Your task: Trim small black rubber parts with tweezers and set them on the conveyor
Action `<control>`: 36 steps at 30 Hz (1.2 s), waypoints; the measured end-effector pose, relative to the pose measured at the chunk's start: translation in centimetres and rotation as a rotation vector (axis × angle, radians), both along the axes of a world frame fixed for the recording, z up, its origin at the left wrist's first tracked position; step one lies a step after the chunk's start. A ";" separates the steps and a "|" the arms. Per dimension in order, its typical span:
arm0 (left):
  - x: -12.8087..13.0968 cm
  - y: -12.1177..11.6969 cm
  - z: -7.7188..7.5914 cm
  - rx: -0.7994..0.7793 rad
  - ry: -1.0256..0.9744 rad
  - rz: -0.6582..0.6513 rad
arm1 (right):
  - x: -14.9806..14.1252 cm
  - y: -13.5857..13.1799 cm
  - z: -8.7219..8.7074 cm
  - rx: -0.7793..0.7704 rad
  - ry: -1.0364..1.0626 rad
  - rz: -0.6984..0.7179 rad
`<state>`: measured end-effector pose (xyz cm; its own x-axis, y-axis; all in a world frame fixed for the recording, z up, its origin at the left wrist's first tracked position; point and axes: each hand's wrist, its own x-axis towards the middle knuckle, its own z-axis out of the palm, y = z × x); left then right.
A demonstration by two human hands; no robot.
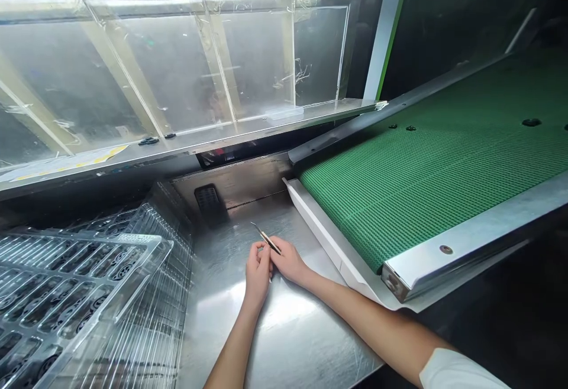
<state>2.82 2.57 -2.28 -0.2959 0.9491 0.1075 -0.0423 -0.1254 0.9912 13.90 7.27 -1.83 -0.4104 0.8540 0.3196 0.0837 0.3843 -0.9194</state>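
Over the metal work surface (306,333), my right hand (287,260) pinches the tweezers (270,242), tip directed away from me, contacting no part. My left hand (258,266) rests against it, fingers curled; I cannot tell whether they grip anything. Status, as judged: partial. Dark parts (125,271) occupy pockets of the top clear tray (153,245); loose pieces (531,122) lie uncollected on the green belt (444,188).

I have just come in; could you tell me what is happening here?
A person's right hand holds a slim tweezer-like tool, with the left hand close against it, over a metal table. Stacked clear trays stand at the left. At the right, small dark pieces lie on a green belt.
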 end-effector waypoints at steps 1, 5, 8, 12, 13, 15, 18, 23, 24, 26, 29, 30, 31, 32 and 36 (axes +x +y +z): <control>0.0 0.0 0.0 -0.001 0.005 0.001 | 0.0 0.0 0.0 0.001 0.002 0.003; 0.0 0.0 0.0 0.003 0.016 0.003 | 0.0 0.0 0.0 0.015 0.000 0.000; 0.0 0.0 0.1 0.000 0.026 0.003 | 0.1 0.0 0.1 0.014 -0.007 -0.006; 0.1 0.0 0.2 -0.011 0.024 0.006 | 0.0 0.0 0.2 0.023 -0.017 -0.010; 0.1 -0.1 0.3 -0.012 0.023 0.007 | 0.0 0.0 0.2 0.027 -0.016 -0.010; 0.1 -0.1 0.3 -0.016 0.024 0.007 | 0.0 -0.1 0.2 0.029 -0.009 -0.008; 0.0 -0.1 0.3 -0.024 0.025 0.003 | 0.0 -0.1 0.2 0.009 0.002 0.005; 0.0 0.0 0.1 -0.008 0.026 0.000 | 0.0 -0.1 0.2 -0.016 0.005 0.020; 0.0 0.0 0.1 -0.006 0.027 0.001 | 0.0 -0.1 0.2 -0.020 0.004 0.018; 0.0 0.0 0.1 -0.004 0.027 -0.001 | 0.0 -0.1 0.1 -0.031 0.007 0.021; 0.0 0.0 0.1 -0.003 0.023 -0.005 | 0.0 0.0 0.0 -0.038 0.011 0.023; 0.0 0.0 0.1 -0.003 0.022 -0.005 | 0.0 0.0 0.0 -0.038 0.009 0.022; 0.0 -0.1 0.2 -0.003 0.021 -0.003 | -0.1 0.0 0.0 -0.040 0.008 0.023; 0.0 -0.1 0.2 -0.002 0.020 0.000 | -0.1 0.0 0.0 -0.044 0.008 0.024; 0.1 0.0 0.2 0.005 0.018 0.001 | 0.0 -0.1 0.1 -0.041 0.008 0.022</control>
